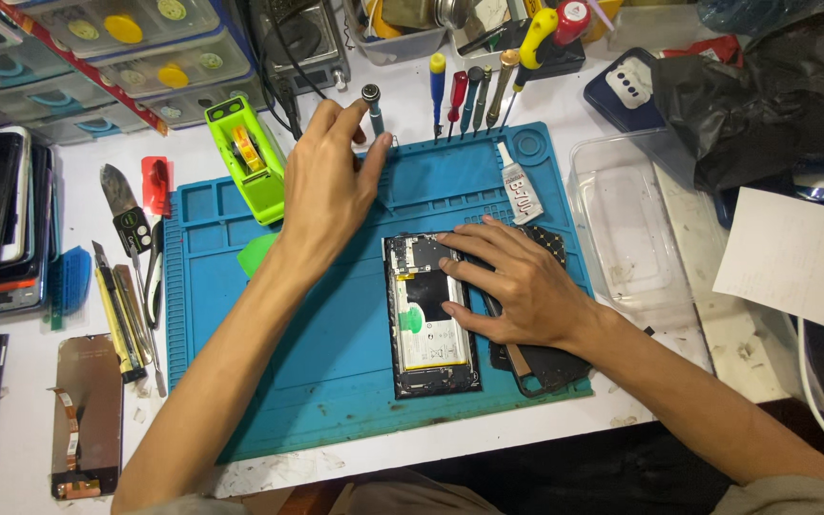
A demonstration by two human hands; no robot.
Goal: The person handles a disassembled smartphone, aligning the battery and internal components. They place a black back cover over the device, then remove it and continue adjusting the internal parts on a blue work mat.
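The opened phone (428,315) lies flat on the blue mat (269,315), long axis running away from the person. The right hand (517,281) presses flat on it, fingers spread; the left hand (326,181) pinches a screwdriver (372,103) near the mat's far edge. The white worktop (11,429) is cluttered with tools.

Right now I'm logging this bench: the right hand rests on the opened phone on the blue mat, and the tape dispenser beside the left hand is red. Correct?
Not quite. The head view shows the tape dispenser is bright green, not red. The rest holds: the right hand rests on the opened phone on the blue mat, left hand nearby.
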